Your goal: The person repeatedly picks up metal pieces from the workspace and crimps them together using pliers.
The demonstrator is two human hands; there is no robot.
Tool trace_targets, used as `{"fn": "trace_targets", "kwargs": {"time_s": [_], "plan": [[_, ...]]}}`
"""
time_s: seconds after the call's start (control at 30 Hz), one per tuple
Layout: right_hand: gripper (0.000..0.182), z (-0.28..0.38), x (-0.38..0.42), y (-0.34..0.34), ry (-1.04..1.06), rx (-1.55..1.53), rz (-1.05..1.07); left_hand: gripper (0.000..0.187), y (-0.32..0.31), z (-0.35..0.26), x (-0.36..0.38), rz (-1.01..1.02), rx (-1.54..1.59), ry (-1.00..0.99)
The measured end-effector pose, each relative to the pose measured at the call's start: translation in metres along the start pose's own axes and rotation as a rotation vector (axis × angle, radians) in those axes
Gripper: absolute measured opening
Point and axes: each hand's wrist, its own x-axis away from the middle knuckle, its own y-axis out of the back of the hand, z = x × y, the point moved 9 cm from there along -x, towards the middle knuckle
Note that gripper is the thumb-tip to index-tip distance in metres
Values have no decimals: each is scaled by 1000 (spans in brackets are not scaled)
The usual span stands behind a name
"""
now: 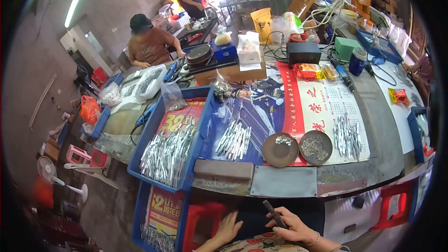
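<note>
Low in the view, my right hand (293,226) is closed around a dark stick-like tool (274,213), held over my lap. To its left my left hand (227,227) rests near a red stool (200,219), fingers extended and holding nothing. On the table edge beyond my hands lies a flat grey plate (283,181). Behind it sit two round brown dishes, one with small shiny pieces (280,150) and one with small dull pieces (316,147). Silver metal sticks form a pile (234,140) left of the dishes and another pile (347,136) to their right.
A blue tray (132,162) at the left holds many silver sticks, with another blue tray (137,226) below. A person in a brown shirt (151,45) sits across; others are farther back. A black box (303,53), blue jar (358,61) and cables stand at the back.
</note>
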Motion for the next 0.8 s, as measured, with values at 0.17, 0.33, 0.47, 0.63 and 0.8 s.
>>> {"fn": "trace_targets", "kwargs": {"time_s": [0.17, 0.33, 0.47, 0.63, 0.8], "plan": [[21, 2, -5, -5, 65, 25, -19, 65, 28, -48, 16, 159, 78, -142], [21, 5, -4, -12, 138, 79, -25, 38, 71, -102, 7, 388, 508, -92], [22, 3, 1, -10, 107, 111, -25, 21, 167, -147, -24, -153, 345, -367], [21, -1, 3, -6, 108, 68, -82, 18, 221, -129, -84, -347, 403, -265], [21, -6, 1, -8, 54, 43, -70, 23, 251, -118, -171, -496, 213, -248]]}}
